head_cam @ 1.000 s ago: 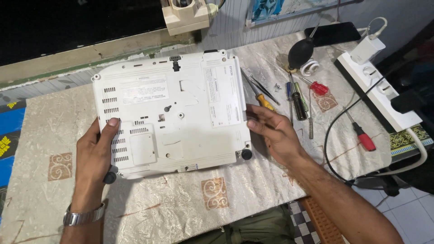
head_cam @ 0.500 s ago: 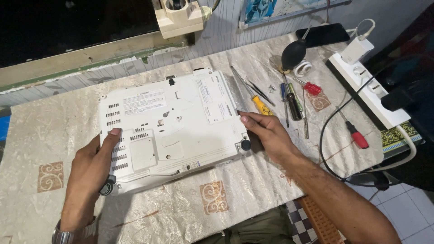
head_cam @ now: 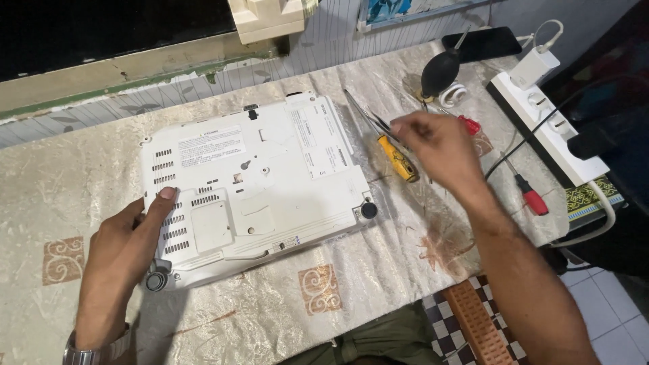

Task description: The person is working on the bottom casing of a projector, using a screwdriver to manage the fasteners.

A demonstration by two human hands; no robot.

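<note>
A white projector-like device (head_cam: 257, 182) lies upside down on the cloth-covered table (head_cam: 351, 297), its vented underside and round black feet facing up. My left hand (head_cam: 128, 250) rests flat on the device's left edge, thumb on the vent slots. My right hand (head_cam: 436, 152) hovers over the tools to the right of the device, fingers loosely curled and blurred. Just below its fingertips lies a yellow-handled screwdriver (head_cam: 397, 159), with thin metal tools beside it. Whether the fingers touch a tool is unclear.
Behind the tools sit a black rubber air blower (head_cam: 439, 67), a red-handled screwdriver (head_cam: 531, 197) and a dark phone (head_cam: 490, 44). A white power strip (head_cam: 551, 125) with a charger and black cables runs along the table's right edge. A wall ledge borders the back.
My right hand left the device's right edge and moved right, above the screwdrivers. My left hand stays on the device. The view shifted closer.
</note>
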